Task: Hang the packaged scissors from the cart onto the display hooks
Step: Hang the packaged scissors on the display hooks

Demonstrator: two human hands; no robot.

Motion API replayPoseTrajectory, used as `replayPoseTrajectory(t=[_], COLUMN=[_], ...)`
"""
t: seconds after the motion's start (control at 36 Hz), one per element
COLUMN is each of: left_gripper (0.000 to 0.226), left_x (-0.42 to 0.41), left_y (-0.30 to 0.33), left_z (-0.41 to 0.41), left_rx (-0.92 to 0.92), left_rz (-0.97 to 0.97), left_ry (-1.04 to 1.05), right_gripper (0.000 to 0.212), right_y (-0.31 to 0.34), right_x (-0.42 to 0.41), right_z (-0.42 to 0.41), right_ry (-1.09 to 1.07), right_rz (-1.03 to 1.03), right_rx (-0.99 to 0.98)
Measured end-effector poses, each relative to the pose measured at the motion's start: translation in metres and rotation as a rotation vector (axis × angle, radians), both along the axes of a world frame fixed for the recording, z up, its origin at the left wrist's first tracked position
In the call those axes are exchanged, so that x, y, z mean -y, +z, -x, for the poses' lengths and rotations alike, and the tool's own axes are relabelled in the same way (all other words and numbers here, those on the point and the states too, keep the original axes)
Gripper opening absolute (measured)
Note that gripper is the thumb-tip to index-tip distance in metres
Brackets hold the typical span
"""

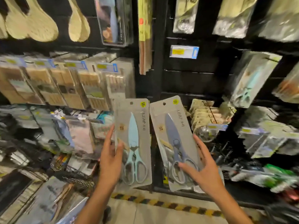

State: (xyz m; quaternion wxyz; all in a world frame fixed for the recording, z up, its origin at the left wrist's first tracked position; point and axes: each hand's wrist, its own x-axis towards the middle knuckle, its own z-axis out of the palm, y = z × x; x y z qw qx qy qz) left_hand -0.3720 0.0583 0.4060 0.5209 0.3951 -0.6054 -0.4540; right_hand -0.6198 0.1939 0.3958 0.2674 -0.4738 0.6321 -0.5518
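Note:
My left hand (110, 157) grips a grey pack of light-blue scissors (133, 126) by its left edge, thumb on the front. My right hand (203, 169) holds a second grey pack with grey-blue scissors (172, 126), thumb across the handles and fingers behind its right edge. Both packs stand upright, hang holes at the top, in front of the black display wall (187, 81). A price tag (184, 51) sits above a bare stretch of that wall. Another scissors pack (250, 81) hangs to the right. The hooks themselves are too blurred to make out.
Packs of wooden utensils (64, 84) hang at left, wooden spoons (32, 18) above them. Blurred packaged goods (265, 136) fill the right side. The cart (53, 194) with loose packs lies at lower left. A yellow-black floor stripe (161, 202) runs below the shelf base.

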Motion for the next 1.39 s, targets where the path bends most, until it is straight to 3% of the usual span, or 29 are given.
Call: replayPoseTrajectory(t=[0.69,1.39], left_gripper=[0.060,0.060], left_x=[-0.091,-0.013], left_y=[0.056,0.066], left_z=[0.288,0.386], left_rx=[0.000,-0.063], left_rz=[0.134,0.111], left_ry=[-0.207,-0.356], right_gripper=[0.090,0.090], right_y=[0.042,0.044], right_x=[-0.136,-0.071], right_z=[0.251,0.329], right_ry=[-0.223,-0.351], right_rz=[0.140,0.180], right_rx=[0.017,-0.013])
